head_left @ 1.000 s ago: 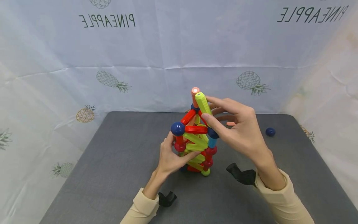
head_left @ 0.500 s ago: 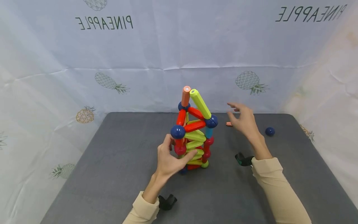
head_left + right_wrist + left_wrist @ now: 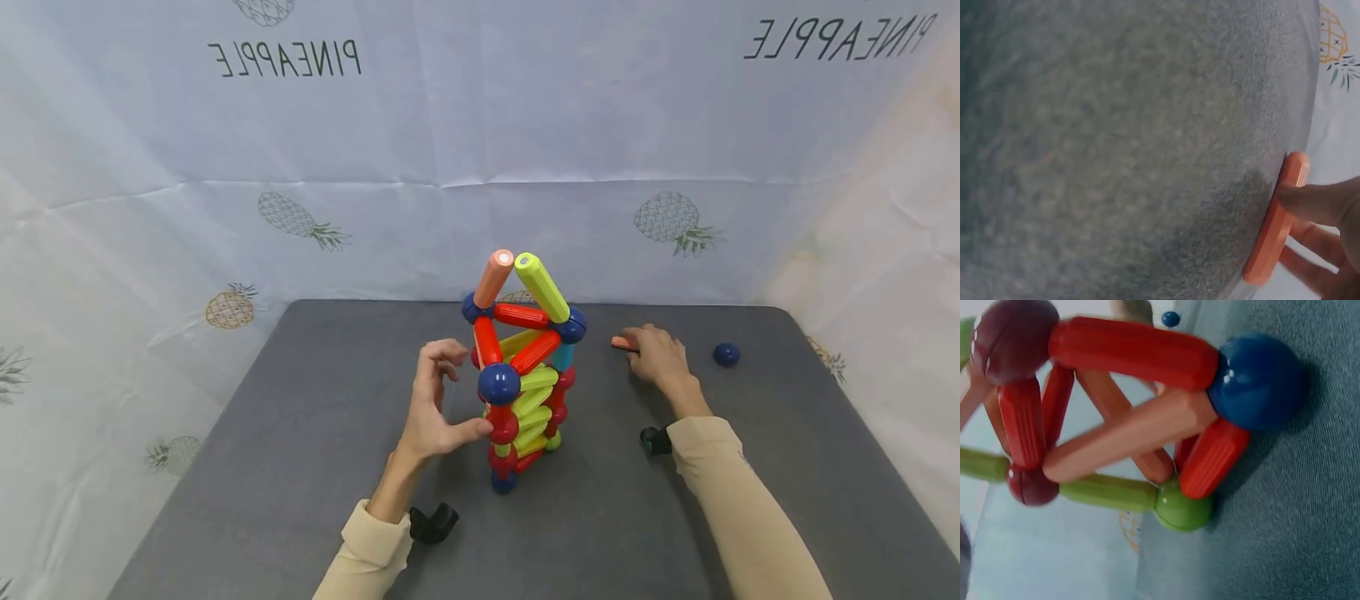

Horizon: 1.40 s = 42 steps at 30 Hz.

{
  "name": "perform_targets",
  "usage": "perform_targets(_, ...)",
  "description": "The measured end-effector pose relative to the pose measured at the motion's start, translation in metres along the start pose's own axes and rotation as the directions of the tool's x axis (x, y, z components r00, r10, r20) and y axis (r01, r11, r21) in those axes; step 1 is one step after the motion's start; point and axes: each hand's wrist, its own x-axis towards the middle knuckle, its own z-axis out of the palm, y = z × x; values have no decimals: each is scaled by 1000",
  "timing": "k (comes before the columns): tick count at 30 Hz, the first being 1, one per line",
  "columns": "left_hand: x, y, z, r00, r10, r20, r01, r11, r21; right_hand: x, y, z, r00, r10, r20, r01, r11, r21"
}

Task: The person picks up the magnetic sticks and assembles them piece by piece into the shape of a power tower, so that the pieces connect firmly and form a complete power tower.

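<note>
A tower of magnetic rods and balls stands on the grey table, with a blue ball at its near upper corner. From its top an orange rod and a lime rod slant up, their tips close together. My left hand is beside the tower's left side, fingers spread and thumb tip right at a red ball. To the right, my right hand pinches a loose orange magnetic rod between thumb and fingers, low over the table.
A loose blue ball lies on the table to the right of my right hand. Behind the table's far edge hangs a white cloth printed with pineapples. Black straps show at both wrists.
My right hand has let go of the lime rod on the tower, moved right and down, and taken hold of the loose orange rod. The tower has turned, and my left fingers have come off it.
</note>
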Motion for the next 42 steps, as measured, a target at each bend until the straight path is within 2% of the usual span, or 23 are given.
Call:
perform_targets(2,0,-3,-3,990,-113,85,115,993,-21,-1,1,0,1000,29,-9,-29,999,14)
perform_targets(4,0,-6,-6,960,-199,195,211,976,-43,-2,2,-1,998,66,6,-67,997,42)
perform_targets(7,3,-10,-10,917,-248,312,282,957,-65,-5,-1,-3,996,87,21,-89,992,90)
perform_targets(9,4,-10,-11,909,-252,331,288,955,-64,-8,-5,-8,997,76,-10,-73,987,145)
perform_targets(11,4,-9,-10,920,-242,310,271,961,-53,-12,-13,-17,995,38,-87,-19,978,208)
perform_targets(13,4,-6,-8,937,-233,262,247,969,-24,-17,-25,-30,980,-12,-198,66,962,267)
perform_targets(16,4,-1,-3,958,-228,174,226,974,34,-27,-46,-55,938,-69,-340,189,923,334)
perform_targets(18,3,1,0,969,-224,106,215,973,83,-36,-61,-72,911,-84,-403,246,896,370)
perform_targets(21,2,3,3,978,-208,18,203,968,149,-51,-83,-95,878,-79,-472,303,855,422)
perform_targets(23,0,5,5,979,-204,-26,205,960,191,-63,-96,-108,856,-70,-512,338,825,453)
perform_targets(28,-2,12,16,980,-174,-101,195,947,255,-95,-127,-136,808,-61,-586,425,750,508)
perform_targets(30,-1,16,22,982,-146,-120,173,949,264,-106,-139,-144,792,-75,-606,461,724,513)
perform_targets(34,0,20,29,987,-110,-121,138,956,259,-124,-158,-154,759,-136,-637,544,669,506)
perform_targets(42,-1,20,30,989,-114,-98,136,957,258,-137,-177,-153,745,-260,-614,617,618,488)
